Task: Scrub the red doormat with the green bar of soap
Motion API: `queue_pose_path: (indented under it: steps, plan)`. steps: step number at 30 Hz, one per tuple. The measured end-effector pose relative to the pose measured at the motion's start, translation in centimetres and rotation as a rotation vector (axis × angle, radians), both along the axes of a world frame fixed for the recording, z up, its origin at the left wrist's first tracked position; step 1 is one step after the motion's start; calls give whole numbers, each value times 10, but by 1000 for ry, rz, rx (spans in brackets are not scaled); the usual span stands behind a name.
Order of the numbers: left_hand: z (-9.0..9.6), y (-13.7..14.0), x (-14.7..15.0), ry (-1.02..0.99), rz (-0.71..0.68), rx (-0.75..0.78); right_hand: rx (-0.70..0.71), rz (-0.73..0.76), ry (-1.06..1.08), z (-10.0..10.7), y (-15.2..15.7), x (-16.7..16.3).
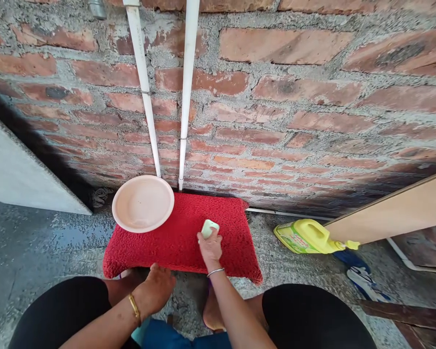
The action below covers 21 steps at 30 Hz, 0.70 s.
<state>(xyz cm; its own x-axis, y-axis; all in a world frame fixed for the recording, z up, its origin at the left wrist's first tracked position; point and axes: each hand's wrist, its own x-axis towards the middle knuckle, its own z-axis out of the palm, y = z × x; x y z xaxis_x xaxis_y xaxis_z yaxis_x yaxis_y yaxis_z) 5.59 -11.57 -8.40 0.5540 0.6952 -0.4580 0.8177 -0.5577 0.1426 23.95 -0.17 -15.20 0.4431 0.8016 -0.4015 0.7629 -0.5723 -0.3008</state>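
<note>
You're pressing a pale green soap bar [209,228] onto a red mat [174,242] by the brick wall [294,97].

Biggest first: wall w/ two white pipes [183,97] running down it; wet concrete floor [32,247]; red mat lying flat at the wall's foot. Pink plate [143,203] is sitting on the mat's far-left corner, partly overhanging. Yellow jug [305,236] is lying on the floor, right of the mat. Your right hand [210,249] is holding the soap mid-mat, fingers clamped on it. Your left hand [156,288] is resting at the mat's near edge, fingers curled; can't tell if gripping.
</note>
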Motion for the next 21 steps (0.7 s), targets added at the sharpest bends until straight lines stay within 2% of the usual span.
queue_pose_path:
  steps: [3,5,6,8,11,14,17,21]
  plan:
    - [2,3,4,81,32,-19,-30,268,81,-5,-28,-40]
    - [4,3,6,95,33,-22,-45,373,135,-7,-38,-46]
    - [5,3,6,95,31,-21,-38,380,143,-6,-39,-41]
    - [5,1,4,86,29,-6,7,308,106,-2,-32,-15]
    - [4,-3,1,68,43,8,66,87,-14,5,-13,39]
    - [1,-6,-1,47,54,20,18,-96,-70,8,-6,67]
    - [-1,-5,0,19,52,18,-11,-69,-74,1,-20,42]
    - [3,-2,3,31,74,-35,-19,235,19,-6,-61,-29]
